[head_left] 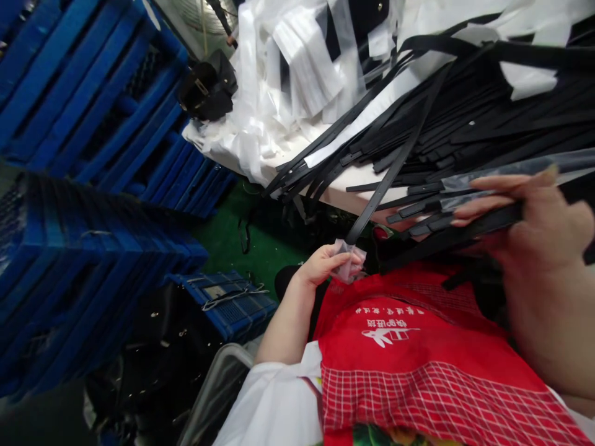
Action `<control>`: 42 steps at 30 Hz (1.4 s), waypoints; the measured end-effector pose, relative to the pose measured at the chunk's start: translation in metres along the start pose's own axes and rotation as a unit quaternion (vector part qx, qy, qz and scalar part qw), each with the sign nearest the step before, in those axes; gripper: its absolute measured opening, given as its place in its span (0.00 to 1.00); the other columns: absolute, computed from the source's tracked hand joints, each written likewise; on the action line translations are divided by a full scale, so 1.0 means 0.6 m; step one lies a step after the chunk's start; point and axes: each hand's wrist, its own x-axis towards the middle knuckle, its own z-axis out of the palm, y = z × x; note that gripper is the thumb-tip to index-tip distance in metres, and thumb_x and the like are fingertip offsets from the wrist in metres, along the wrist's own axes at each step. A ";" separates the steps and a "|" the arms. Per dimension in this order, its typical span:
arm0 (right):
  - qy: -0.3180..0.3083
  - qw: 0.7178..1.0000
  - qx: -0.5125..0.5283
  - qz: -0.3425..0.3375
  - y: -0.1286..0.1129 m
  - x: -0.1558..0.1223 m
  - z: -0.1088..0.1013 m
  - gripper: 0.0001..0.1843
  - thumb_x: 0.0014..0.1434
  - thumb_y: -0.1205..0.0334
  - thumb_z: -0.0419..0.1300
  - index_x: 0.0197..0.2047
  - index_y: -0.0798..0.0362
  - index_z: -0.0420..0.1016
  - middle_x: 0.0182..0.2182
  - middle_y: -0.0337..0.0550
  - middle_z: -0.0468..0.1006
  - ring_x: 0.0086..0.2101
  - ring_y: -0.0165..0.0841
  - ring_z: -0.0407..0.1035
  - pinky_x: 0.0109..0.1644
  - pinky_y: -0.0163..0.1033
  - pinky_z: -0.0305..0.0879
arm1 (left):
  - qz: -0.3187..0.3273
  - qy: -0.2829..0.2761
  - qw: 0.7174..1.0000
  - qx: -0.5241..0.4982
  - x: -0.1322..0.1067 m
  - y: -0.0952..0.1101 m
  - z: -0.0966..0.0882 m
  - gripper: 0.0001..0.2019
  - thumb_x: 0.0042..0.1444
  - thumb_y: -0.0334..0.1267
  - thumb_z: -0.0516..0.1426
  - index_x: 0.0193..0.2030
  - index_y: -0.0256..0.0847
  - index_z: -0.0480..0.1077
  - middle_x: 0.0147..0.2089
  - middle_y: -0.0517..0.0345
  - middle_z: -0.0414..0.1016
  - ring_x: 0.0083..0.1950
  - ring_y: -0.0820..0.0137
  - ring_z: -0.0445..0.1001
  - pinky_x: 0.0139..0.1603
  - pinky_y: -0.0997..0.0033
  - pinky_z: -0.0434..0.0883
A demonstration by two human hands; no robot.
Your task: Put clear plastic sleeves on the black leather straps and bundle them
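Note:
My left hand (325,265) is closed around a crumpled piece of clear plastic film (349,259) in front of the apron. One end of a long, narrow black strap (388,179) meets that hand; its other end runs up over the pile. On the right, my right hand (539,229) has a wider black strap (488,224) lying between its fingers and palm. Its upper fingers reach out by a clear plastic sleeve (520,166) around straps. Below them, several black strap ends (421,207) stick out over the table edge.
Many black straps (511,118) cover the white table (341,193). White plastic wrapping (302,68) and a black bag (209,85) lie at its far left. Blue plastic crates (83,105) are stacked to the left. A blue crate (232,303) and black bags (158,347) sit lower down, above green floor (267,229).

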 end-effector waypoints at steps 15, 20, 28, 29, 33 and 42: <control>-0.044 0.989 0.141 0.007 -0.011 0.029 -0.039 0.12 0.45 0.61 0.72 0.32 0.56 0.78 0.17 0.35 0.64 0.18 0.24 0.53 0.25 0.36 0.48 | -0.050 -0.065 0.994 0.069 0.042 0.011 0.045 0.22 0.48 0.51 0.68 0.39 0.30 0.79 0.42 0.44 0.79 0.41 0.65 0.80 0.44 0.69 0.75; -0.017 0.979 0.199 -0.026 -0.027 0.028 -0.031 0.14 0.47 0.56 0.73 0.30 0.54 0.75 0.16 0.30 0.56 0.17 0.24 0.47 0.24 0.35 0.50 | -0.040 -0.111 0.986 0.120 0.050 0.019 0.050 0.23 0.52 0.52 0.66 0.42 0.31 0.79 0.44 0.42 0.79 0.42 0.64 0.78 0.42 0.69 0.75; -0.030 0.973 0.228 -0.014 -0.022 0.037 -0.032 0.15 0.45 0.57 0.74 0.31 0.53 0.75 0.17 0.29 0.56 0.17 0.23 0.46 0.24 0.35 0.50 | -0.024 -0.137 0.980 0.143 0.057 0.019 0.046 0.19 0.53 0.49 0.66 0.41 0.33 0.81 0.48 0.44 0.77 0.47 0.63 0.77 0.46 0.68 0.74; -0.027 0.973 0.228 -0.014 -0.022 0.037 -0.032 0.15 0.45 0.57 0.74 0.30 0.53 0.74 0.17 0.29 0.56 0.17 0.23 0.46 0.24 0.35 0.50 | -0.034 -0.138 0.979 0.145 0.058 0.018 0.046 0.20 0.52 0.50 0.66 0.41 0.33 0.81 0.48 0.43 0.77 0.47 0.63 0.77 0.46 0.68 0.74; -0.033 0.976 0.216 -0.015 -0.025 0.038 -0.033 0.11 0.50 0.57 0.71 0.30 0.52 0.73 0.17 0.29 0.52 0.17 0.24 0.44 0.24 0.36 0.48 | -0.063 -0.144 0.976 0.153 0.066 0.018 0.047 0.21 0.50 0.52 0.67 0.41 0.33 0.80 0.45 0.43 0.78 0.45 0.63 0.77 0.43 0.69 0.74; -0.029 0.974 0.226 -0.001 -0.026 0.035 -0.035 0.08 0.54 0.59 0.68 0.31 0.51 0.73 0.18 0.30 0.48 0.18 0.25 0.42 0.25 0.35 0.45 | -0.056 -0.174 0.978 0.097 0.080 0.015 0.047 0.18 0.50 0.51 0.67 0.35 0.35 0.80 0.41 0.47 0.79 0.44 0.63 0.78 0.42 0.68 0.75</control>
